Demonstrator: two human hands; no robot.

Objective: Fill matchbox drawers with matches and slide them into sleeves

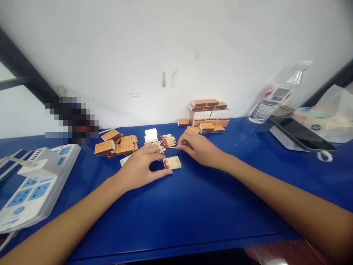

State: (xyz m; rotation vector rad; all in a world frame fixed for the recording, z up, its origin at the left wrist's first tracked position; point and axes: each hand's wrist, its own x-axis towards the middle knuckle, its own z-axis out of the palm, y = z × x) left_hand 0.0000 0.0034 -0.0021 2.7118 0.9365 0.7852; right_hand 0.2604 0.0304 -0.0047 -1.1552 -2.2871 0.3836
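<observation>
A small white matchbox tray (176, 162) with red-tipped matches in it lies on the blue table. My left hand (139, 165) curves around its left end, thumb at the near side and fingers at the far side. Just beyond the tray is a loose pile of matches (168, 141). My right hand (200, 149) is at the pile's right edge, thumb and forefinger pinched on a match whose pale end shows at the fingertips. White empty trays (150, 135) sit behind my left hand, and another white piece (124, 160) is partly hidden under it.
Orange matchbox covers (125, 143) are heaped at the left. More matchboxes (208, 114) stand stacked against the wall, with white sides showing. A power strip (41, 187) occupies the left side. At the right are a water bottle (275, 95), a phone (302, 134) and a tissue pack (328, 117).
</observation>
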